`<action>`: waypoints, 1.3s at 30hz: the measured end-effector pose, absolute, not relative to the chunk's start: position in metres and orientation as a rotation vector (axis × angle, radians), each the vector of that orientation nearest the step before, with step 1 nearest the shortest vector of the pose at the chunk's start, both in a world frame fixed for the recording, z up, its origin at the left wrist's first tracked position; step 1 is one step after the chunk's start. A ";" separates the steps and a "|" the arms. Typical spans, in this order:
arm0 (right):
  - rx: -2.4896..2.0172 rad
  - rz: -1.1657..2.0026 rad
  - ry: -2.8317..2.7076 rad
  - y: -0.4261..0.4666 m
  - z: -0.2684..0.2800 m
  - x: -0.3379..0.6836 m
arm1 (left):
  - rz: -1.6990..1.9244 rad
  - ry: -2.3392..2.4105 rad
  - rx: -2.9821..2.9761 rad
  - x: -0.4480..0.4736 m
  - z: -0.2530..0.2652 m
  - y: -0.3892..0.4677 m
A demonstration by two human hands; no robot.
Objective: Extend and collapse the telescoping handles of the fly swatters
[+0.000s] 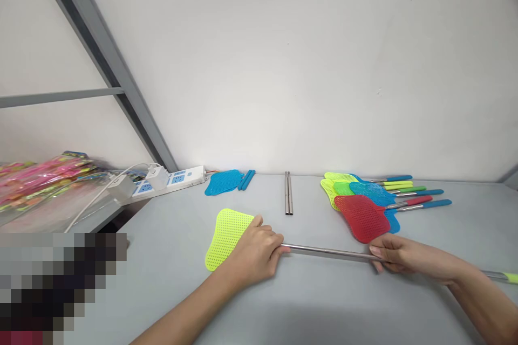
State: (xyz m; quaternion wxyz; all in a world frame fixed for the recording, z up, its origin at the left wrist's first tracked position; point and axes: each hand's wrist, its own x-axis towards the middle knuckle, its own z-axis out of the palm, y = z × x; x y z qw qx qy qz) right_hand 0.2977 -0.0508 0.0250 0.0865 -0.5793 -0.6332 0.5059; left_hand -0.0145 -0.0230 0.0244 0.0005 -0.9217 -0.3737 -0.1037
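A yellow-green fly swatter [226,234] with a perforated head and a long metal rod lies across the front of the table. My left hand [259,248] is closed round the rod where it meets the head, hiding that joint. Farther along, my right hand [390,254] pinches the rod between thumb and fingers. Past my right wrist the rod runs on to a yellow-green grip [510,278] at the right edge. Just behind my right hand lies a red fly swatter [362,218] on top of a pile.
Several colourful swatters [370,191] lie at the back right. Two metal rods [288,194] lie near the wall. A blue swatter head [223,182], blue grips [246,179] and a power strip [178,179] are at back left. Plastic-wrapped items [48,183] are heaped farther left.
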 end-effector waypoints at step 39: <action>-1.640 1.522 -1.937 -0.053 0.023 0.298 | -0.195 -1.317 -3.013 0.004 0.017 -0.041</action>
